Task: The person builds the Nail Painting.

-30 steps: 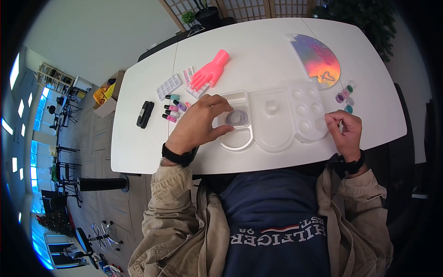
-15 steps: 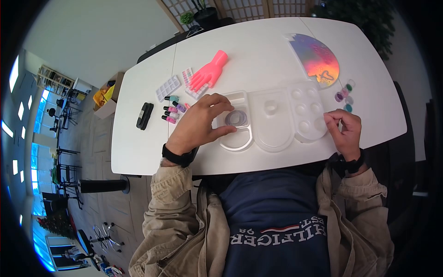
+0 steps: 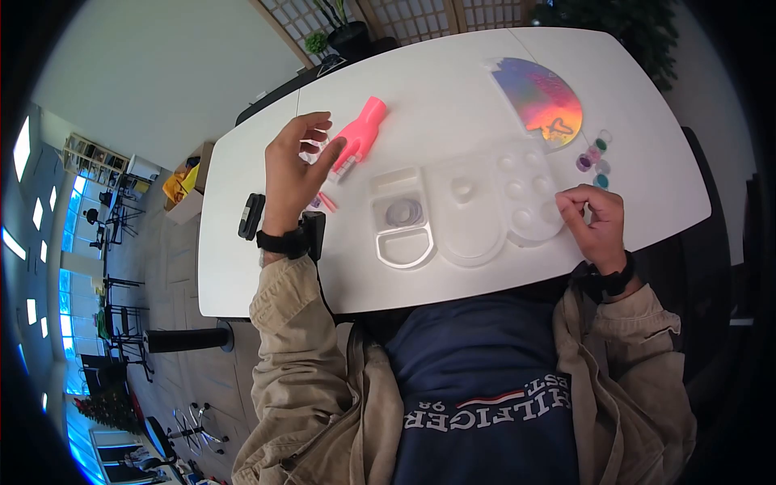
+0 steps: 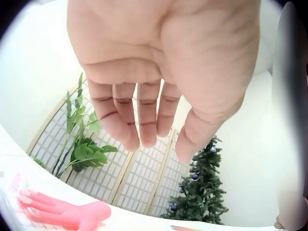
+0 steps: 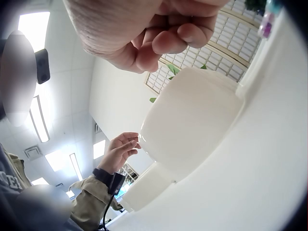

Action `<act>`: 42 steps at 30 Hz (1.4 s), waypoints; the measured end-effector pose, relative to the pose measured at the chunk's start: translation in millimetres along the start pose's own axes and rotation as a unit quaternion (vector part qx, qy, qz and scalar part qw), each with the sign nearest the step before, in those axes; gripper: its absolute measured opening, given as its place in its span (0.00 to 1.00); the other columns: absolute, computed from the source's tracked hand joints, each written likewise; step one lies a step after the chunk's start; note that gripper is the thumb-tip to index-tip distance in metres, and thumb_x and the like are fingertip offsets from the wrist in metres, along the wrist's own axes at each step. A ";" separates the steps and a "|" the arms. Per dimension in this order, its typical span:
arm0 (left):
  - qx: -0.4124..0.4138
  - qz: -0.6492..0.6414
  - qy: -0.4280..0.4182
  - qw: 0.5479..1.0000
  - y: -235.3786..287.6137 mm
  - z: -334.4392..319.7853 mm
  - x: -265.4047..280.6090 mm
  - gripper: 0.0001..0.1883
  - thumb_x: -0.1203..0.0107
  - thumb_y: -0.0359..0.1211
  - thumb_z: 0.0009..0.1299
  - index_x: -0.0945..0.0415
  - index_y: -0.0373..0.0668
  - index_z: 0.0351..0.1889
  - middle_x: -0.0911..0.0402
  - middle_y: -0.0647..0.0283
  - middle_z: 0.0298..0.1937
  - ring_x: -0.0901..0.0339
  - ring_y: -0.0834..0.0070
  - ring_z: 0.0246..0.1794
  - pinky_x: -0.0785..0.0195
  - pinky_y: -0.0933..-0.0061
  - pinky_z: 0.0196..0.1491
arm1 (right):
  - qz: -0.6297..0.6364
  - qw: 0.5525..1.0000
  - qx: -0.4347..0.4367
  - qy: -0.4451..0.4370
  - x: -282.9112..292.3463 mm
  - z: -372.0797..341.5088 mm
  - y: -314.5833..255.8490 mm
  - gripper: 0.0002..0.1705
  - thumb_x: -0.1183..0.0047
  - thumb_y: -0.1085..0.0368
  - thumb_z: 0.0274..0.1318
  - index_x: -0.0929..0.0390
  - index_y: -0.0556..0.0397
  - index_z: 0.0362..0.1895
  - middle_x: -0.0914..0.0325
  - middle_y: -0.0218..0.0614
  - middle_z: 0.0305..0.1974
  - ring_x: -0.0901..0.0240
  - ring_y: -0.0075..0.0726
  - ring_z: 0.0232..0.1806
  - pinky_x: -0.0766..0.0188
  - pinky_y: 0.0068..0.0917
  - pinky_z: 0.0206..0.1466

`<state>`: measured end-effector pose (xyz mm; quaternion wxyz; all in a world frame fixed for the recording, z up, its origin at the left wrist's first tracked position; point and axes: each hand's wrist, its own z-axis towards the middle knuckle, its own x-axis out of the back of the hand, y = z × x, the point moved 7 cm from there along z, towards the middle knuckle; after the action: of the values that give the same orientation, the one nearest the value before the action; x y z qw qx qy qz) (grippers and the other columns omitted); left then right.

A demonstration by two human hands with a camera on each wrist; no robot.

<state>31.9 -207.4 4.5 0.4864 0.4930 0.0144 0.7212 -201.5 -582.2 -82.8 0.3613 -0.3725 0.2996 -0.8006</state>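
My left hand [image 3: 295,174] is raised over the left part of the table, near a pink model hand [image 3: 365,129]. Its fingers are loosely bent with thumb apart, and the left wrist view shows a bare palm [image 4: 163,43]. Nail polish bottles are largely hidden below it. My right hand [image 3: 596,226] stays at the right edge of a white palette with round wells [image 3: 529,174], fingers loosely curled and holding nothing. The palette adjoins a white compartment tray [image 3: 404,265], where clear rings [image 3: 404,212] lie in the middle compartment.
A shiny rainbow-coloured half-round sheet [image 3: 537,101] lies at the back right, with several small glitter pots [image 3: 594,162] in front. A black stapler-like object [image 3: 251,216] lies at the left. Behind the table stand a potted plant [image 3: 349,39] and a Christmas tree [image 4: 197,192].
My left hand has moved from the rings in the tray up and left, toward the model hand and the bottles. The right hand has stayed beside the palette.
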 end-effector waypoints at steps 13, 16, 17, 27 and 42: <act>0.113 0.063 -0.070 0.989 -100.8 2.4 -44.9 0.35 0.19 0.39 0.66 0.20 0.37 0.69 0.09 0.50 0.61 0.11 0.53 0.61 0.20 0.56 0.65 | -0.014 1.000 0.005 -0.003 0.5 0.6 -1.7 0.03 0.29 0.73 0.66 0.11 0.60 0.39 0.21 0.28 0.25 0.30 0.21 0.27 0.32 0.23 0.34; 0.158 0.085 -0.141 0.974 -108.8 -3.4 -54.5 0.37 0.19 0.40 0.65 0.21 0.37 0.70 0.10 0.46 0.62 0.11 0.49 0.62 0.20 0.55 0.67 | -0.012 1.000 0.001 -0.003 0.5 -0.1 0.3 0.03 0.30 0.73 0.67 0.11 0.60 0.39 0.21 0.28 0.25 0.30 0.21 0.27 0.32 0.23 0.34; 0.153 0.089 -0.141 0.974 -109.3 -3.3 -54.6 0.37 0.19 0.40 0.65 0.21 0.37 0.70 0.10 0.45 0.62 0.11 0.49 0.62 0.20 0.55 0.66 | -0.010 1.000 0.001 -0.004 0.4 0.0 0.1 0.03 0.30 0.73 0.67 0.10 0.60 0.39 0.21 0.28 0.25 0.30 0.21 0.27 0.32 0.23 0.34; 0.174 0.117 -0.099 0.973 -115.6 -4.7 -58.0 0.38 0.20 0.41 0.63 0.20 0.34 0.69 0.09 0.44 0.59 0.10 0.48 0.58 0.17 0.54 0.62 | -0.006 1.000 -0.010 -0.006 0.8 0.1 1.1 0.03 0.30 0.73 0.67 0.10 0.61 0.40 0.21 0.28 0.25 0.30 0.21 0.27 0.32 0.23 0.34; 0.000 0.050 0.028 0.998 58.3 11.0 -4.7 0.32 0.18 0.36 0.60 0.16 0.32 0.60 0.07 0.52 0.52 0.09 0.64 0.50 0.16 0.63 0.56 | -0.065 0.995 0.067 -0.023 -0.5 1.3 -23.9 0.03 0.28 0.75 0.63 0.10 0.59 0.40 0.19 0.33 0.25 0.25 0.27 0.25 0.30 0.26 0.31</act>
<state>0.0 -246.5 36.1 0.4494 0.4722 0.0032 0.7583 -208.7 -568.7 -64.5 0.3395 -0.3841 0.2127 -0.8318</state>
